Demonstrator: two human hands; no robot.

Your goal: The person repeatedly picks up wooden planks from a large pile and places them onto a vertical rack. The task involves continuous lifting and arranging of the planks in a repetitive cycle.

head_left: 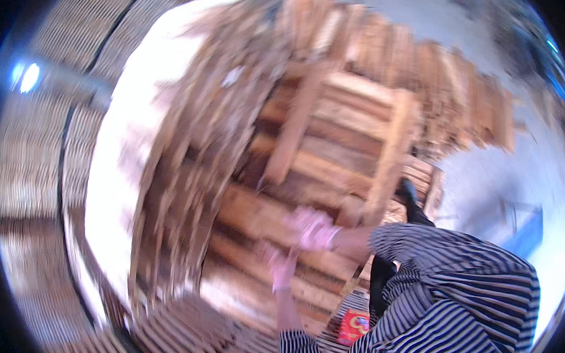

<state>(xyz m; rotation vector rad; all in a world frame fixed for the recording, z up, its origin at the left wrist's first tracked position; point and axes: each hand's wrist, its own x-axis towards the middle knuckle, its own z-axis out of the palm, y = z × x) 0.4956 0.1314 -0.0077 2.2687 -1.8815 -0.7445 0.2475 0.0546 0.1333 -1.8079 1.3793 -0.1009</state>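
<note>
The view is tilted and smeared by motion. My left hand (280, 267) and my right hand (315, 229), both in pinkish-white gloves, reach over brown wooden boards (255, 210) and are close together. Their fingers are too blurred to show whether they touch or grip anything. Just beyond my right hand lies a pallet-like wooden frame (395, 150), with slats between two long side pieces. Striped sleeves cover part of both forearms.
Stacked rough planks (201, 140) rise on the left, and more boards (453, 89) lie at the far right. A red packet (353, 327) sits near my body. Corrugated sheeting (31, 157) lines the left side. A blue object (525, 234) stands on the pale floor at right.
</note>
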